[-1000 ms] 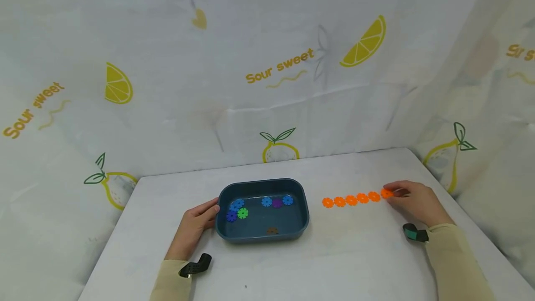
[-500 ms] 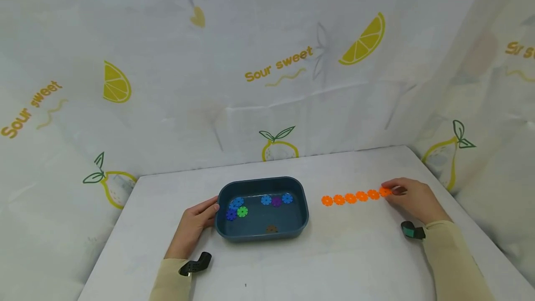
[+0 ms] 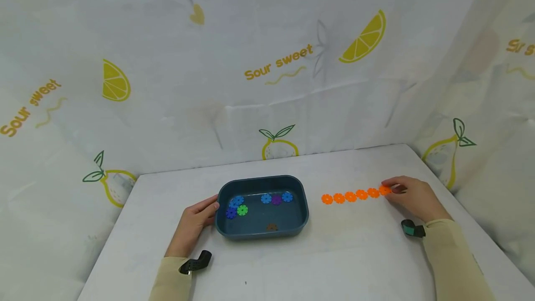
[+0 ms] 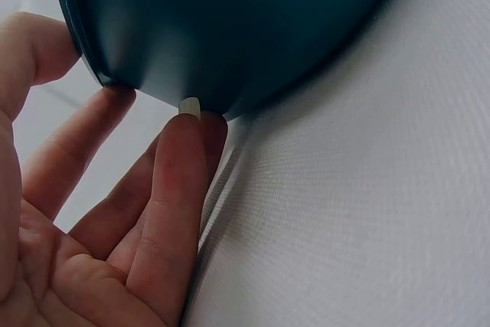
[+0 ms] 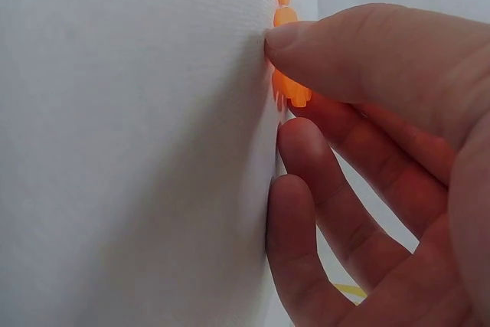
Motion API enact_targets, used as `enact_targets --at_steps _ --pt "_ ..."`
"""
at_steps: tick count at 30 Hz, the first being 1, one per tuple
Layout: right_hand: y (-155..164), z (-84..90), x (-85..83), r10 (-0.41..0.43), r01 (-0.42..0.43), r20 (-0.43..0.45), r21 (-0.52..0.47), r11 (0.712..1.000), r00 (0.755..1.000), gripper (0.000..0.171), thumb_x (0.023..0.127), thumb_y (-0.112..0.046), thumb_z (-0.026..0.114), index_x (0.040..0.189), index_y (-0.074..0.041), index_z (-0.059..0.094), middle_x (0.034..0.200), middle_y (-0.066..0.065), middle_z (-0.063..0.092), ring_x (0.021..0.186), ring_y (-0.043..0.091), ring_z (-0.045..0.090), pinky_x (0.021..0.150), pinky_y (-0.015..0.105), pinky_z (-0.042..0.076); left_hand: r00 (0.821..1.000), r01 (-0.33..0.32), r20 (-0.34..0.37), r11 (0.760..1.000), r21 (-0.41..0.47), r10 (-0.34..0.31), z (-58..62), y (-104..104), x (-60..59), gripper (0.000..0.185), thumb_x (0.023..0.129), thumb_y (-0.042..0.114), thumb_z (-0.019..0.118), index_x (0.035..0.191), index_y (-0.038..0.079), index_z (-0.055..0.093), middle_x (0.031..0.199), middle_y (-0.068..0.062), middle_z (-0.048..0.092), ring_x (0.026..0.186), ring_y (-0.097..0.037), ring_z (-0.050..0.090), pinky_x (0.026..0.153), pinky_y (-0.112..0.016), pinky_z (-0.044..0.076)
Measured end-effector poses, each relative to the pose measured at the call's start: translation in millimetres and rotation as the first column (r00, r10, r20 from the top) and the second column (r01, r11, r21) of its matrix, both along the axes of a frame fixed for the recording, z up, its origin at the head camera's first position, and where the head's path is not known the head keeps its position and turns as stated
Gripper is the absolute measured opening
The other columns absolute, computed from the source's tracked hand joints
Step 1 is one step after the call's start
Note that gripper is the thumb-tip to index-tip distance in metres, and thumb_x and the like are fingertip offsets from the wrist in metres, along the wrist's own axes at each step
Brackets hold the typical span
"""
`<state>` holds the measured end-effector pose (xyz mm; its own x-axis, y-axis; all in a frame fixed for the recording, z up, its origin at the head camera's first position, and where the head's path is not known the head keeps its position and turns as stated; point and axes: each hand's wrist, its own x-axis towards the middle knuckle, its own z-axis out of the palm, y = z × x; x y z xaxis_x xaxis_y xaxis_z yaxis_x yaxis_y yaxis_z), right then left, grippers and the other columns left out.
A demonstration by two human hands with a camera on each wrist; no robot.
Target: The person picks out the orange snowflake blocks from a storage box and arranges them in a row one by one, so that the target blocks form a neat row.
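Observation:
My left hand (image 3: 193,224) holds the left end of a dark blue plastic tub (image 3: 261,233), thumb at the rim and fingertips against the outer wall (image 4: 191,28). Inside the tub lie several notched snowflake discs: blue ones (image 3: 266,198), a purple one (image 3: 277,199), a green one (image 3: 242,210) and a brown one (image 3: 272,227). To the tub's right, orange snowflake discs (image 3: 350,196) lie flat in a row. My right hand (image 3: 415,199) pinches the orange snowflake disc (image 5: 287,88) at the row's right end between thumb and finger; the thumb partly hides it.
A white cloth covers the table (image 3: 317,268). Behind it hangs a white curtain (image 3: 175,129) printed with lemons. Black wrist cameras sit at the left wrist (image 3: 196,262) and the right wrist (image 3: 413,229). The table's right edge runs beside the right forearm.
The right hand shifts very slightly left with the end disc against the row. The left hand keeps its hold on the tub; the whole head view drifts up a little.

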<state>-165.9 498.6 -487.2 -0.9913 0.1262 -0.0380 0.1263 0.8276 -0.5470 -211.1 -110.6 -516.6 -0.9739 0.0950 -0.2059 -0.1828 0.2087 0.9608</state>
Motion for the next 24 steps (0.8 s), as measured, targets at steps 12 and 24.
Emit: enact_targets --at_steps 12,24 --pt "-7 0.1 -12.5 0.056 -0.056 0.005 -0.002 0.998 0.998 0.037 0.096 -0.023 0.079 0.13 -0.008 0.075 0.125 0.023 0.074 0.11 0.038 0.067 0.083 0.035 0.053 0.999 -0.038 0.003 0.999 0.012 0.038 -1.0 -10 8.6 0.055 0.1 0.044 0.078 0.148 0.019 0.069 0.148 -0.007 0.07 0.108 -0.015 0.077 0.092 -0.022 0.061" --pt "1 -0.1 -3.2 0.055 -0.054 -0.015 0.011 0.998 0.998 0.044 0.097 -0.032 0.08 0.133 -0.008 0.074 0.124 0.023 0.075 0.11 0.039 0.069 0.083 0.036 0.051 1.0 -0.013 0.003 1.0 0.026 0.013 -3.1 -1 1.4 0.056 0.098 0.047 0.078 0.147 0.021 0.069 0.15 -0.006 0.068 0.119 -0.018 0.075 0.096 -0.024 0.062"
